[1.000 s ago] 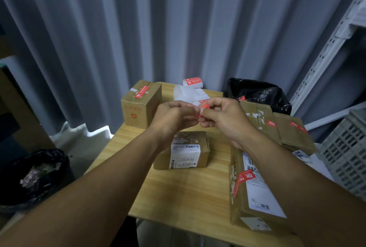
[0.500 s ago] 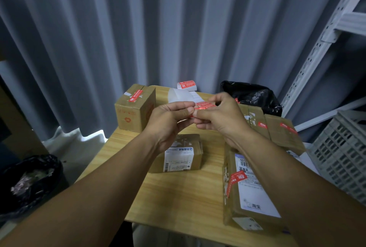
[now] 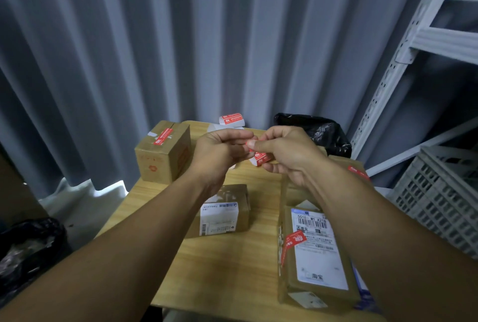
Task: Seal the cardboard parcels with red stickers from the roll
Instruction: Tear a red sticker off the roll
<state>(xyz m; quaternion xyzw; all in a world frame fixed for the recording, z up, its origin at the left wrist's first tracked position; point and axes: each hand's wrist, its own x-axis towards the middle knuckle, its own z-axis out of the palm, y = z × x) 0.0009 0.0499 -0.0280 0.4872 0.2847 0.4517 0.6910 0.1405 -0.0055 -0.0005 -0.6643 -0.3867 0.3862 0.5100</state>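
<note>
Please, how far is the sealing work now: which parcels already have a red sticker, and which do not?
Done: the box at the back left and the long parcel at the front right each carry a red sticker. In hand: the left hand and right hand together hold a sticker strip, apparently peeling one. Left: the small parcel in the middle shows no red sticker.

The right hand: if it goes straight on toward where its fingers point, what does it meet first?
Probably the left hand: the right hand points leftward at it, their fingertips nearly touching around a red sticker. Depth is unclear.
</note>
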